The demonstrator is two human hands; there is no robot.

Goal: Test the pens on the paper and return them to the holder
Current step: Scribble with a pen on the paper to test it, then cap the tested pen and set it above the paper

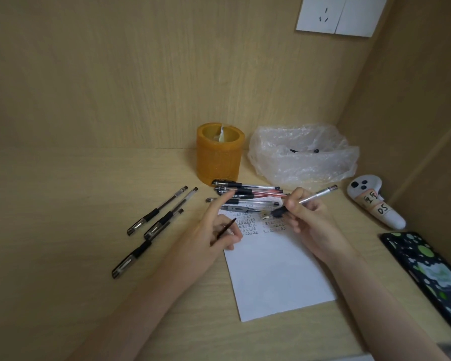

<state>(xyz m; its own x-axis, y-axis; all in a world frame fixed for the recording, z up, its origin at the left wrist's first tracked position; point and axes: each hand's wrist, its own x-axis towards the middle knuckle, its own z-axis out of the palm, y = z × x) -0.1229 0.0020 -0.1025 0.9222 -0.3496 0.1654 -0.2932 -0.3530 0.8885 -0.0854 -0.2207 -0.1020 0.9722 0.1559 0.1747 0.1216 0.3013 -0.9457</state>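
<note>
Light, stiff and slick, the pen [316,196] handles best by its rubber grip, where the right hand [310,222] pinches it; the left hand [214,233] pinches perhaps a refill [226,228].

Soft, warm, even light covers the pale wooden desk [63,230], leaving only faint shadows beside the left hand [211,238], which pinches a thin black refill stick [225,228]. Pale glare sits on the crumpled clear plastic bag [302,155] and glints along the clear-barrelled pen [315,196] gripped by the right hand [310,222]. The left forefinger is motion-smeared, and the wide lens bows the walls towards the edges.
</note>
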